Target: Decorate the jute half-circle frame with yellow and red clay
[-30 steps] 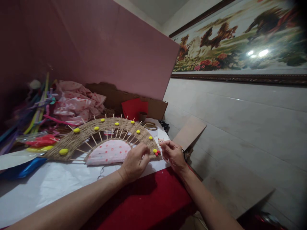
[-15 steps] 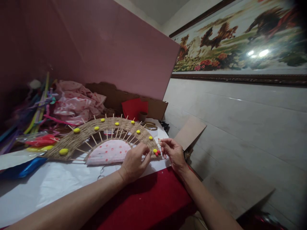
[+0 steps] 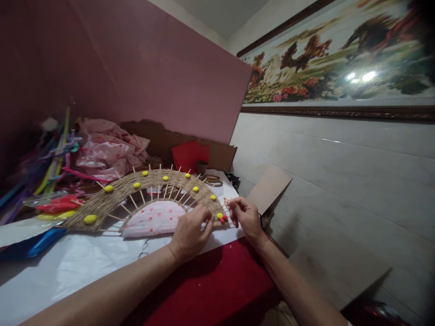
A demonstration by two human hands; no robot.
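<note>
A fan-shaped piece woven from brown twine over thin sticks [image 3: 120, 194] lies across the white sheet, dotted with several yellow clay blobs [image 3: 165, 178]. Small red pieces [image 3: 223, 219] sit around the yellow blob at its right end. Inside the arc is a half-round of pink spotted cloth [image 3: 152, 218]. My left hand [image 3: 193, 231] is closed with curled fingers in front of the cloth's right edge; what it pinches, if anything, is hidden. Just right of the red pieces, my right hand [image 3: 247, 221] has thumb and forefinger pinched together on something too small to make out.
Crumpled pink cloth [image 3: 108, 147], colourful pipe cleaners [image 3: 56, 167] and plastic packets [image 3: 57, 203] crowd the left. Behind the fan stand red paper [image 3: 186, 156], a small brown cup [image 3: 201, 167] and scissors [image 3: 213, 180]. Red cloth [image 3: 207, 285] covers the near edge; a tiled wall is at right.
The view has shifted slightly. My right fingertips have moved a little to the right, away from the small patterned spot beside the fan. My left hand has stayed nearly still.
</note>
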